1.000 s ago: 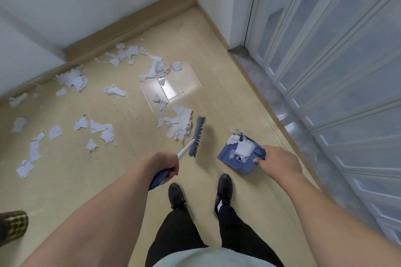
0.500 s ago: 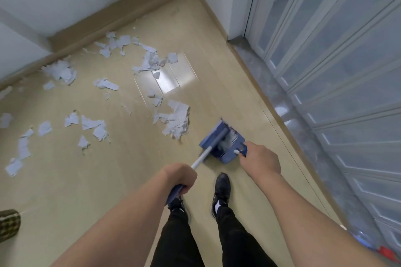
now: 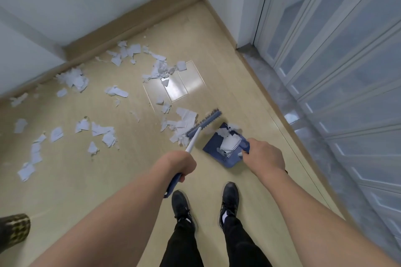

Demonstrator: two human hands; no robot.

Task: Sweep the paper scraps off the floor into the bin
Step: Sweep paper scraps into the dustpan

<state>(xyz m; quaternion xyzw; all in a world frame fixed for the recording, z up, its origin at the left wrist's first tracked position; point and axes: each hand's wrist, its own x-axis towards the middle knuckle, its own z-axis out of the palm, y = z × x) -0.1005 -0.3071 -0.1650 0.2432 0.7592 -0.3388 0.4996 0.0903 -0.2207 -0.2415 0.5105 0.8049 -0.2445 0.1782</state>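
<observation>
On the pale wooden floor [image 3: 217, 50] ahead of our black shoes [image 3: 181, 207], our left hand [image 3: 178, 163] has its grip curled round the blue-and-white broom handle [image 3: 192, 142], its blue brush head [image 3: 205, 122] against a heap of torn white paper scraps [image 3: 181, 128]. Our right hand [image 3: 263, 155] grips the blue plastic dustpan [image 3: 213, 143], which holds some scraps; many more lie scattered to the left.

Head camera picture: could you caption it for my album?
Left hand sweeps broom through paper scraps toward dustpan in right hand.
</observation>
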